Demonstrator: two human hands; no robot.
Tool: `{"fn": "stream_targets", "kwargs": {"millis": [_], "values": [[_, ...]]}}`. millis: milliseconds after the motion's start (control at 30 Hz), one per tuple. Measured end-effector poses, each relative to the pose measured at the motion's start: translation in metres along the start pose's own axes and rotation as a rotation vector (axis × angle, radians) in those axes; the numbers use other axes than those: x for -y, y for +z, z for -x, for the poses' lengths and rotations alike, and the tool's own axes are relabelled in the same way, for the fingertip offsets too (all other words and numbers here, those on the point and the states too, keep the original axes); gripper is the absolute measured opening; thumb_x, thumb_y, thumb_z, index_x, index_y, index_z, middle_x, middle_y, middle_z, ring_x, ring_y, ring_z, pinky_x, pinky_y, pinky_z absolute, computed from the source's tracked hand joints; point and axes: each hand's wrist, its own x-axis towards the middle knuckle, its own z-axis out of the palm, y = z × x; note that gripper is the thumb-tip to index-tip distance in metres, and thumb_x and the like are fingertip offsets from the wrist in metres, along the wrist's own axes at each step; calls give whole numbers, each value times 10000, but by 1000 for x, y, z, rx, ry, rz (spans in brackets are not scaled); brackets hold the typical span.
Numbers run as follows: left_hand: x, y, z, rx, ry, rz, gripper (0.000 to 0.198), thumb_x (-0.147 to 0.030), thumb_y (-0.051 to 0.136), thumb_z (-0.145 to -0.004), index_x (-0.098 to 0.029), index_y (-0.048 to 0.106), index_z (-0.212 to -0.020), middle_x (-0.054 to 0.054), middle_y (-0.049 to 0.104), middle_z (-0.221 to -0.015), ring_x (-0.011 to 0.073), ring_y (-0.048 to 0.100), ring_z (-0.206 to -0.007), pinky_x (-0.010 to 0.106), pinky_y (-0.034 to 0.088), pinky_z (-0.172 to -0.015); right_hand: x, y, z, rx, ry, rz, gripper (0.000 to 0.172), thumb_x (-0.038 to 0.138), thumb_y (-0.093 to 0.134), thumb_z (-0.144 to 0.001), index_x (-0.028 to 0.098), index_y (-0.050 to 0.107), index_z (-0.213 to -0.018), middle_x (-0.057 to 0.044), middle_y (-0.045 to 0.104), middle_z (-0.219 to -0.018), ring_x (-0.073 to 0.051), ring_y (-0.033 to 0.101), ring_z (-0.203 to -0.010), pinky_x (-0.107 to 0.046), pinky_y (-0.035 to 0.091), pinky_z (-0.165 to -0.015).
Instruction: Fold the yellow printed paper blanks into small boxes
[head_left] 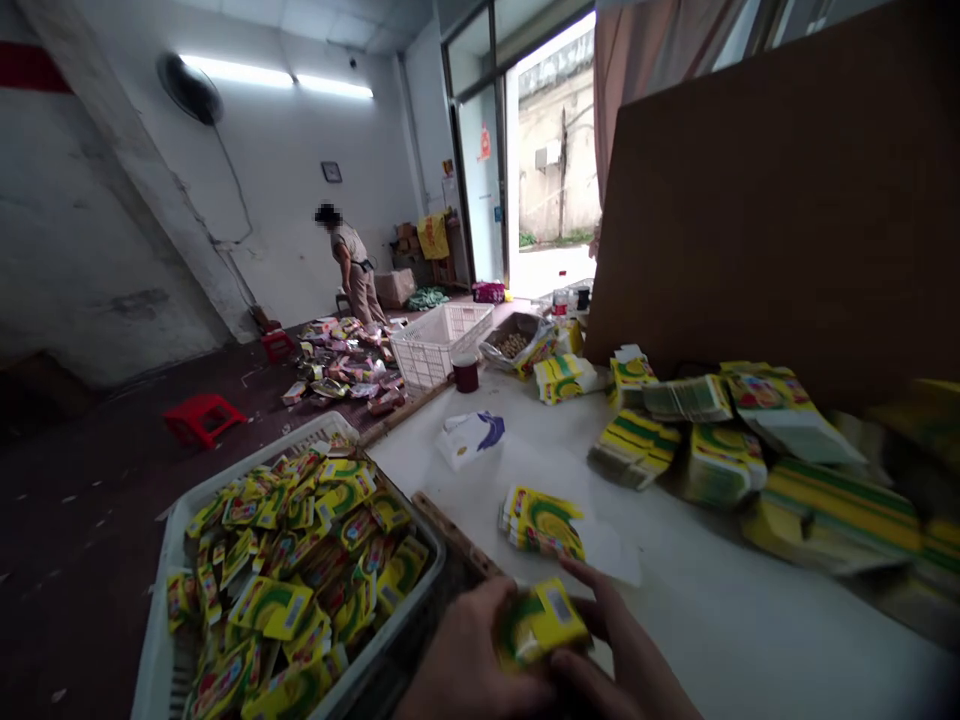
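Note:
At the table's near edge, my left hand (463,650) is closed around the left side of a small yellow and green printed box (551,615). From the right, my right hand (619,640) grips the same box, thumb on its near side and fingers reaching past its far side. A barcode patch faces up on the box. Just beyond lies a short fanned stack of flat yellow cartons (544,520) on the white tabletop (720,600). Left of my hands stands a pale plastic crate (157,610), heaped with similar filled boxes (274,605).
Bundles of flat cartons (724,465) line the table's right side before a big brown board (780,220). Farther off are a dark red cup (466,374), a white basket (424,350) and a floor pile of packets (349,365). Red stools (204,415) and a person (356,265) are left.

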Motion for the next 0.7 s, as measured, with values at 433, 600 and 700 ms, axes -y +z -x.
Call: {"fn": "stream_targets", "kwargs": {"millis": [433, 600, 700], "values": [[33, -35, -28, -786, 69, 460, 645, -457, 779, -684, -218, 454, -1187, 151, 515, -1320, 278, 482, -1268, 455, 360, -1079, -17, -39, -60, -281, 124, 686, 169, 246, 566, -841, 161, 631, -971, -111, 680, -981, -236, 647, -909, -335, 488, -798], [48, -17, -28, -679, 1, 509, 639, -511, 767, -683, -183, 541, -1182, 129, 652, -1140, 234, 648, -986, 344, 500, -882, -22, -16, -80, -283, 123, 807, 126, 133, 703, -710, 138, 622, -806, -160, 637, -909, -329, 621, -879, -388, 469, -758], [51, -19, -29, -642, -18, 532, 601, -503, 775, -682, -167, 576, -1139, 113, 688, -1049, 217, 659, -926, 304, 508, -826, -29, -10, -79, -286, 113, 826, 137, 107, 658, -736, 144, 594, -851, -152, 632, -932, -316, 629, -872, -371, 470, -742]]}}
